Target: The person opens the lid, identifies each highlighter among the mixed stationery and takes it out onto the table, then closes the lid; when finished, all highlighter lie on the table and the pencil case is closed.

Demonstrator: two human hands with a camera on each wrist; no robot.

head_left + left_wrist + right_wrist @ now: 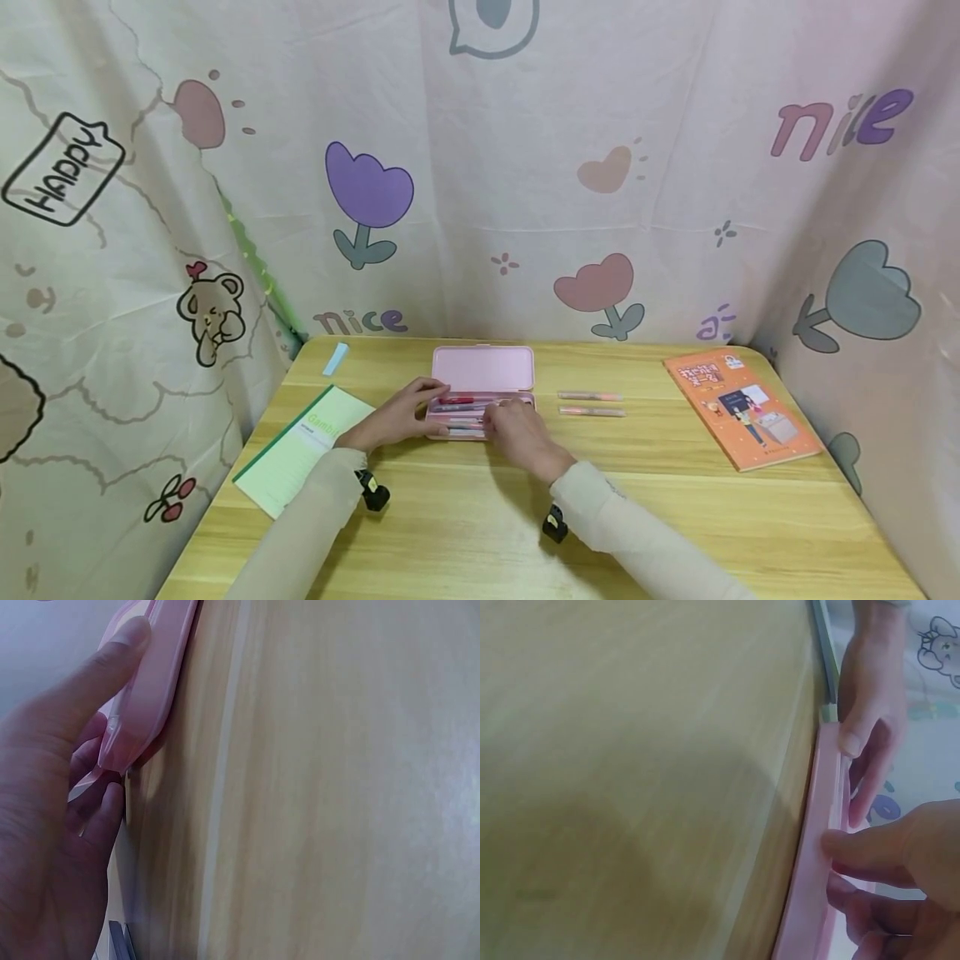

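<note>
- pink pencil case [482, 392] sits open mid-desk toward the back, lid flipped up and away from the person, a red pen [456, 401] and a few others lying in the tray
- left hand [396, 414] is clamped on the case's left end: thumb along the front edge, fingers wrapped round the corner (left wrist view shows this well, case [146, 682], hand [52, 825])
- right hand [519, 427] is over the right half of the tray, thumb pressed on the front rim and fingers curled inside; can't tell if it's actually pinching a pen
- right wrist view: right hand [900, 877] close, left hand [870, 712] further along the same pink rim [817, 847]
- two pink pens [591, 404] lie just right of the case on the wooden desk [465, 517]
- green notebook [303, 450] on the left, small blue eraser-looking thing [335, 358] behind it, orange book [742, 407] far right
</note>
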